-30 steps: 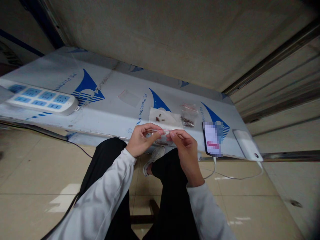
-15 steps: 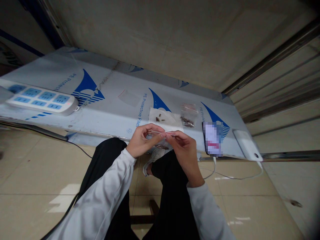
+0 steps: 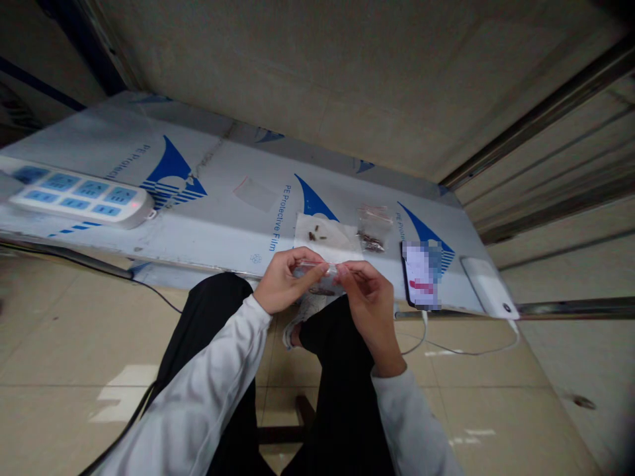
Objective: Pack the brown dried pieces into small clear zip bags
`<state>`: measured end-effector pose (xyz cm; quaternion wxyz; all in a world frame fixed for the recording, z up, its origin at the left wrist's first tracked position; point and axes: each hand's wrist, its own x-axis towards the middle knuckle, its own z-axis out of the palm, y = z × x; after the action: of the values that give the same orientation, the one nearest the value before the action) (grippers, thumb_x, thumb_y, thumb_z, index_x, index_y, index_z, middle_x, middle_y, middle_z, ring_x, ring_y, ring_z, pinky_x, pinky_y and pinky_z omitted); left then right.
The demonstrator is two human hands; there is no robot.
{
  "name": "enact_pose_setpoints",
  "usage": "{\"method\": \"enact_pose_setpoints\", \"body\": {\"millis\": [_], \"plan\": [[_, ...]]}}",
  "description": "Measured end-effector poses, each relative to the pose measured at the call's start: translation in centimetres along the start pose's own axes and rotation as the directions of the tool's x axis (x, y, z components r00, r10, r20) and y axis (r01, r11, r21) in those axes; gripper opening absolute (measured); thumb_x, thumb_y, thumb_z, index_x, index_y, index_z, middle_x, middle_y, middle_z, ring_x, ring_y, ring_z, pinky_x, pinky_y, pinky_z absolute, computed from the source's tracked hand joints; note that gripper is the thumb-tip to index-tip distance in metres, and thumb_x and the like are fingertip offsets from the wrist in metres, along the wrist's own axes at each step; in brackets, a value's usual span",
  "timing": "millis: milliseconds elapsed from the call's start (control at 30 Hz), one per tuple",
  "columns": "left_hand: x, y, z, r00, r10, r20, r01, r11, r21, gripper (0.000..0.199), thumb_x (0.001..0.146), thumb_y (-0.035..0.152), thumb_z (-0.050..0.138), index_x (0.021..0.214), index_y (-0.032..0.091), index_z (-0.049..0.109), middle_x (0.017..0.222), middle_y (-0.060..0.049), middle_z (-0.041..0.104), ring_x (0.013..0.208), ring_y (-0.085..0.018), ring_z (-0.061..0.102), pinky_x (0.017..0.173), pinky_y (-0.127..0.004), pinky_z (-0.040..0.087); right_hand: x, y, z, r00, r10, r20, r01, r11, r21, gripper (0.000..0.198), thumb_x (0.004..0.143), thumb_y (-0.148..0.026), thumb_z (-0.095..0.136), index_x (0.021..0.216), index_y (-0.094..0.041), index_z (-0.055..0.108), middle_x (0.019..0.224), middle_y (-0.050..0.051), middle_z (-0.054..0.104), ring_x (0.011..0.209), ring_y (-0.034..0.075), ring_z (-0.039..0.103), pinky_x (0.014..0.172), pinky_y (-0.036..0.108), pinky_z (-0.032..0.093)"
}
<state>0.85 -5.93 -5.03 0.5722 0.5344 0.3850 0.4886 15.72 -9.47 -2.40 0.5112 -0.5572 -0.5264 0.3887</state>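
Note:
Between my hands hangs a small clear zip bag (image 3: 322, 289) with brown pieces in its bottom. My left hand (image 3: 288, 281) pinches the bag's top edge between thumb and fingers. At the other end of that edge, my right hand (image 3: 368, 291) pinches it too. Just beyond, a white paper (image 3: 342, 238) lies on the table with a few small dark pieces (image 3: 317, 234) on it. Beside the paper rests a filled zip bag (image 3: 373, 231) of similar brown pieces. Farther left lies a flat, clear zip bag (image 3: 255, 194).
A white power strip (image 3: 84, 198) with blue sockets sits on the film-covered table (image 3: 218, 211) at left. To the right are a phone (image 3: 421, 274) and a white power bank (image 3: 489, 287), with white cables hanging over the front edge. My knees are under that edge.
My right hand has slid slightly right along the bag's top edge, so the two thumbs are a little farther apart. Both hands still pinch the bag.

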Motion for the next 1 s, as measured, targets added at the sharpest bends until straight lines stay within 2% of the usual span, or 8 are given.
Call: {"method": "enact_pose_setpoints", "body": {"millis": [133, 400, 533, 700, 800, 867, 933, 1000], "plan": [[0.1, -0.1, -0.1, 1.000, -0.008, 0.030, 0.008, 1.000, -0.002, 0.022, 0.073, 0.034, 0.070, 0.078, 0.013, 0.067, 0.075, -0.006, 0.070, 0.066, -0.014, 0.063, 0.062, -0.024, 0.050, -0.2, 0.3, 0.0, 1.000, 0.012, 0.014, -0.012, 1.000, -0.027, 0.015, 0.080, -0.035, 0.065, 0.081, -0.020, 0.065, 0.078, 0.002, 0.069, 0.072, 0.016, 0.064, 0.070, 0.028, 0.051], [0.1, 0.0, -0.1, 0.998, -0.003, 0.067, -0.001, 0.998, 0.064, 0.022, 0.072, 0.036, 0.071, 0.074, 0.014, 0.070, 0.069, -0.005, 0.070, 0.061, -0.014, 0.063, 0.062, -0.025, 0.051, -0.7, 0.3, -0.7, 1.000, 0.031, 0.002, -0.031, 0.999, -0.022, 0.012, 0.079, -0.032, 0.066, 0.080, -0.020, 0.066, 0.076, 0.001, 0.069, 0.070, 0.015, 0.062, 0.069, 0.027, 0.050], [0.2, 0.2, 0.0, 0.997, -0.010, 0.073, 0.008, 1.000, 0.020, 0.021, 0.075, 0.034, 0.069, 0.079, 0.013, 0.069, 0.069, -0.006, 0.071, 0.063, -0.014, 0.064, 0.063, -0.025, 0.051, -0.6, -0.1, -1.4, 0.999, 0.024, -0.045, -0.024, 1.000, -0.013, 0.011, 0.079, -0.031, 0.066, 0.080, -0.020, 0.067, 0.073, 0.000, 0.068, 0.067, 0.014, 0.061, 0.067, 0.026, 0.050], [-0.1, 0.2, -0.1, 1.000, 0.023, 0.013, -0.023, 0.999, -0.023, 0.017, 0.073, 0.030, 0.071, 0.071, 0.014, 0.068, 0.066, -0.005, 0.071, 0.061, -0.014, 0.064, 0.062, -0.025, 0.051, -0.7, -0.8, -1.9, 0.999, 0.037, 0.020, -0.037, 0.999, 0.002, 0.010, 0.078, -0.029, 0.068, 0.085, -0.022, 0.069, 0.083, 0.001, 0.070, 0.076, 0.015, 0.064, 0.073, 0.027, 0.051], [-0.2, 0.2, -0.2, 0.999, 0.009, 0.033, -0.007, 0.997, -0.083, 0.018, 0.073, 0.030, 0.072, 0.065, 0.015, 0.067, 0.064, -0.004, 0.072, 0.059, -0.014, 0.065, 0.062, -0.025, 0.052, -1.2, -2.0, -2.1, 0.999, 0.009, 0.036, -0.006, 0.998, -0.067, 0.008, 0.078, -0.027, 0.067, 0.085, -0.023, 0.071, 0.083, 0.001, 0.071, 0.077, 0.014, 0.065, 0.073, 0.026, 0.052], [-0.1, 0.3, -0.3, 0.997, -0.009, 0.071, 0.016, 0.995, -0.095, 0.017, 0.073, 0.031, 0.072, 0.069, 0.015, 0.070, 0.070, -0.005, 0.074, 0.064, -0.016, 0.067, 0.066, -0.027, 0.053, -1.0, -2.9, -2.5, 1.000, -0.012, 0.024, 0.015, 0.991, -0.130, 0.008, 0.078, -0.028, 0.067, 0.082, -0.022, 0.071, 0.079, 0.001, 0.070, 0.073, 0.014, 0.065, 0.071, 0.027, 0.052], [0.1, 0.4, -0.2, 0.996, -0.021, 0.090, 0.028, 0.996, -0.081, 0.021, 0.077, 0.035, 0.067, 0.077, 0.015, 0.073, 0.083, -0.008, 0.076, 0.079, -0.019, 0.069, 0.077, -0.030, 0.053, 0.0, -3.1, -3.2, 1.000, -0.021, -0.001, 0.021, 0.984, -0.175, 0.012, 0.077, -0.030, 0.068, 0.082, -0.020, 0.072, 0.073, 0.001, 0.070, 0.067, 0.015, 0.064, 0.067, 0.027, 0.052], [0.6, 0.4, -0.2, 0.999, -0.038, 0.039, 0.041, 0.996, -0.075, 0.030, 0.083, 0.040, 0.058, 0.081, 0.014, 0.074, 0.092, -0.010, 0.075, 0.090, -0.020, 0.068, 0.086, -0.032, 0.050, 2.3, -2.4, -4.4, 0.998, -0.028, -0.051, 0.017, 0.978, -0.209, 0.020, 0.075, -0.035, 0.069, 0.085, -0.018, 0.071, 0.068, 0.002, 0.069, 0.060, 0.014, 0.063, 0.062, 0.028, 0.052]]}}
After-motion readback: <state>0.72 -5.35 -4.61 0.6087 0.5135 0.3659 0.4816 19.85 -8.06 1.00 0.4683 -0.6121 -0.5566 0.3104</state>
